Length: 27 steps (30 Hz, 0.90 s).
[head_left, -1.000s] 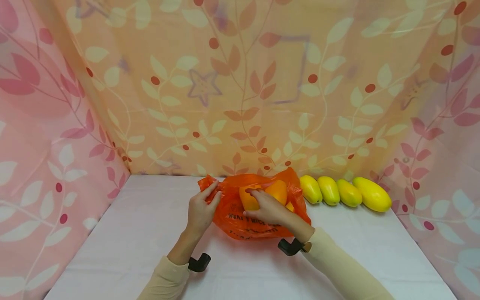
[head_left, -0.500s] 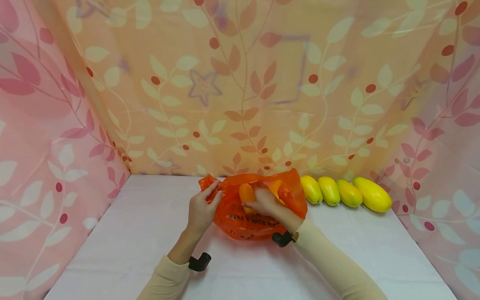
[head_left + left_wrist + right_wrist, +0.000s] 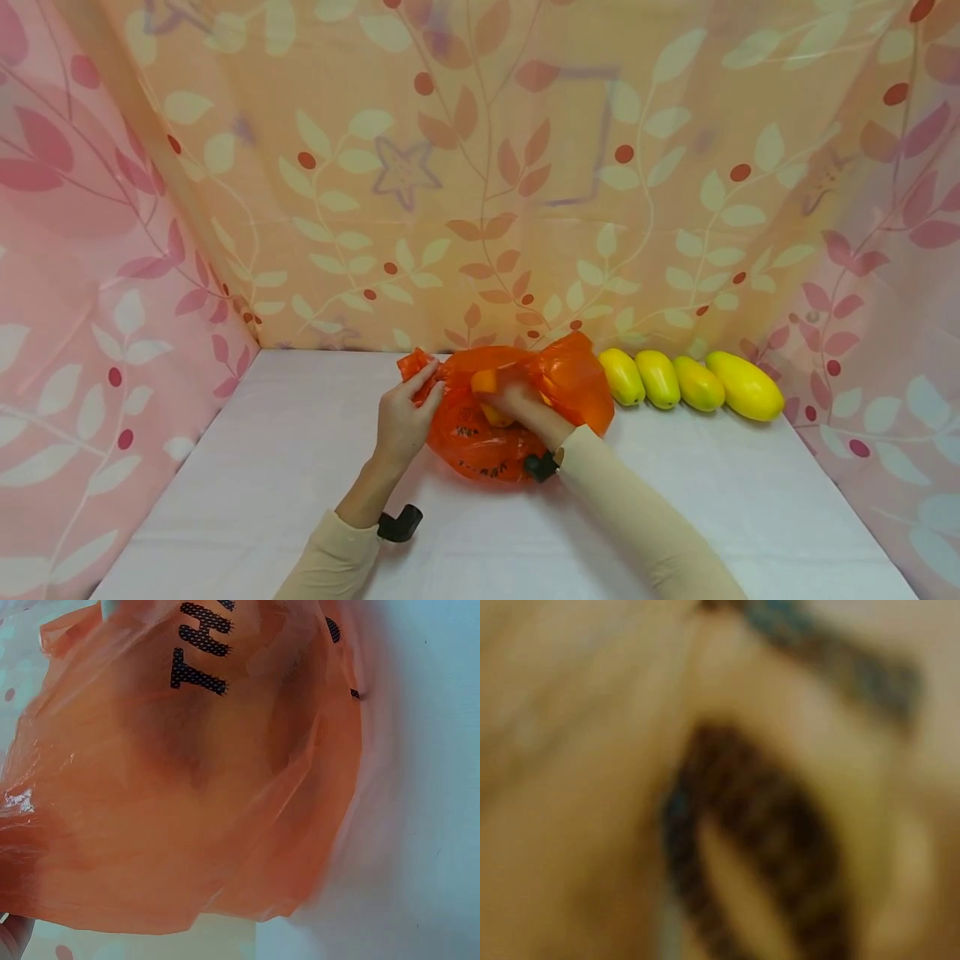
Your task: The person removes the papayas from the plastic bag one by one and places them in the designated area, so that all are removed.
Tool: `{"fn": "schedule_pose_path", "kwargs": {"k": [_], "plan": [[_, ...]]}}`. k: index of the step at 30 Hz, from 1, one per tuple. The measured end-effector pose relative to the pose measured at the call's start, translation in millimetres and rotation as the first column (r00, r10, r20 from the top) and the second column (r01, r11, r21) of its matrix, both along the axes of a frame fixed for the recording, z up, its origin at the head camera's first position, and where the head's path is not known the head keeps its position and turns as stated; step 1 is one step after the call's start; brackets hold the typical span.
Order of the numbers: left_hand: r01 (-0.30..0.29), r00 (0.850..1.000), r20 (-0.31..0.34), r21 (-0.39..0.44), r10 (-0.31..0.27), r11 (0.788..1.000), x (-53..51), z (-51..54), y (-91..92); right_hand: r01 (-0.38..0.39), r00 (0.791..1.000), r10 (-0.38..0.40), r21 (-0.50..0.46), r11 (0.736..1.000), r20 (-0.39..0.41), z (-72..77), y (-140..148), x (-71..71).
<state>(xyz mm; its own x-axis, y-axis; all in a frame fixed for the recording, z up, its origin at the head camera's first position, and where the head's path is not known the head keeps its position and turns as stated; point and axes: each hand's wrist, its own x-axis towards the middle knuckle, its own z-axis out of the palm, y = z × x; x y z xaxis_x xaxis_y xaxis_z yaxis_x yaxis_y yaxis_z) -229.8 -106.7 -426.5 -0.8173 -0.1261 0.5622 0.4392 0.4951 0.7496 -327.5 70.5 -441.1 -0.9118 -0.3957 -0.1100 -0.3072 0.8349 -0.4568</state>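
An orange plastic bag [image 3: 480, 457] with dark printing lies at the table's middle, bulging with orange-yellow fruit [image 3: 484, 383]. My left hand [image 3: 401, 421] pinches the bag's gathered left end between thumb and fingers. Inside the bag's opening is my right hand [image 3: 521, 398], blurred, with its fingers curled against a fruit. In the left wrist view the bag [image 3: 202, 825] fills most of the picture, and a bit of the left hand [image 3: 13, 936] shows at the lower left corner. The right wrist view is too blurred to make out.
Several yellow-green fruits [image 3: 696, 385] stand in a row at the back right, right beside the bag. Behind the white-covered table [image 3: 247, 475] hangs a leaf-patterned curtain [image 3: 337, 250], with pink patterned cloth [image 3: 67, 333] on both sides.
My right hand has moved left and deeper into the bag, shifting the fruit there. The bag's right side has puffed up and folded inward over the fruit. My left hand has stayed in place.
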Motion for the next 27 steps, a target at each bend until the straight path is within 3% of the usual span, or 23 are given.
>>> {"fn": "schedule_pose_path", "kwargs": {"k": [2, 5, 7, 15, 19, 22, 27], "plan": [[-0.002, 1.0, 0.002, 0.002, 0.002, 1.0, 0.3, -0.9, -0.5, 0.074, 0.996, -0.069, -0.083, 0.994, 0.058, -4.5, -3, 1.8], [-0.004, 1.0, 0.015, 0.01, 0.004, 1.0, 0.5, -1.5, -1.1, 0.164, 0.986, -0.162, -0.07, 0.984, 0.035, -8.9, -5, 10.1], [-0.004, 1.0, 0.019, 0.014, 0.004, 1.0, 0.5, -1.1, -1.5, 0.177, 0.984, -0.176, -0.064, 0.982, 0.03, -10.3, -6, 16.0], [-0.017, 1.0, 0.002, 0.001, 0.017, 1.0, 0.7, -1.6, -2.3, 0.125, 0.991, -0.124, -0.022, 0.992, 0.043, -10.8, -10, 25.2], [-0.017, 1.0, -0.011, -0.006, 0.017, 1.0, 0.6, -1.7, -2.2, 0.077, 0.997, -0.076, -0.139, 0.987, 0.01, -12.3, -11, 27.5], [-0.015, 1.0, -0.013, -0.007, 0.015, 1.0, 1.0, -1.6, -2.4, 0.066, 0.998, -0.066, -0.247, 0.967, 0.007, -13.4, -12, 28.3], [-0.018, 1.0, 0.001, -0.001, 0.018, 1.0, 1.4, -1.3, -4.3, 0.086, 0.996, -0.075, -0.284, 0.955, 0.046, -11.9, -13, 29.6]]}}
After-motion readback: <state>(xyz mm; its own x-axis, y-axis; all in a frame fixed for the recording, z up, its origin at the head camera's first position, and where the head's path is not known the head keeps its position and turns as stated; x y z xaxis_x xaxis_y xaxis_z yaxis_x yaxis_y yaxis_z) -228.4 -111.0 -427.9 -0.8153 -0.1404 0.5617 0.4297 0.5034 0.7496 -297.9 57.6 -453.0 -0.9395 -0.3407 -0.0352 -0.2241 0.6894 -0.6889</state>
